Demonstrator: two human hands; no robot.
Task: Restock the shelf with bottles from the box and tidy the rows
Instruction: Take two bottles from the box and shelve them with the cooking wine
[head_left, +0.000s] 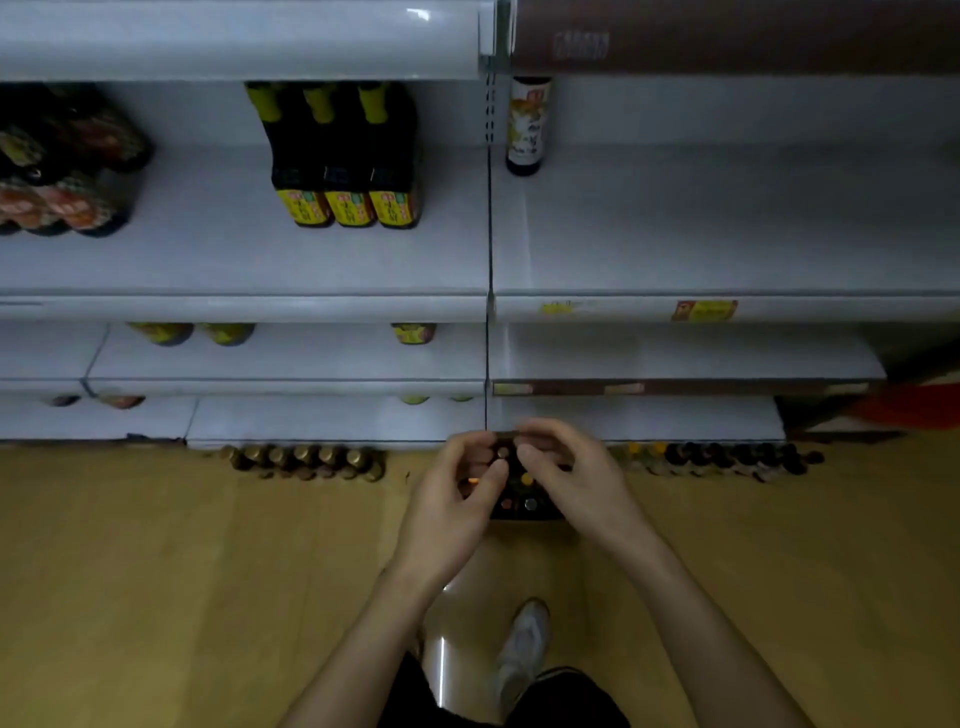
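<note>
A dark box (524, 512) of bottles with round caps stands on the floor against the shelf base, mostly hidden behind my hands. My left hand (452, 514) and my right hand (576, 483) hover over it close together, fingers loosely curled, and I see nothing held in either. On the middle shelf (727, 234) three dark bottles with yellow caps and labels (345, 171) stand in a row. A single bottle with a white label (527, 124) stands at the back, just right of the divider.
Dark bottles with orange labels (62, 171) crowd the shelf's left end. Lower shelves hold a few bottles under their edges. Rows of gold-capped bottles (306, 460) and dark-capped bottles (727, 460) line the bottom level. My shoe (524, 639) is on the wooden floor.
</note>
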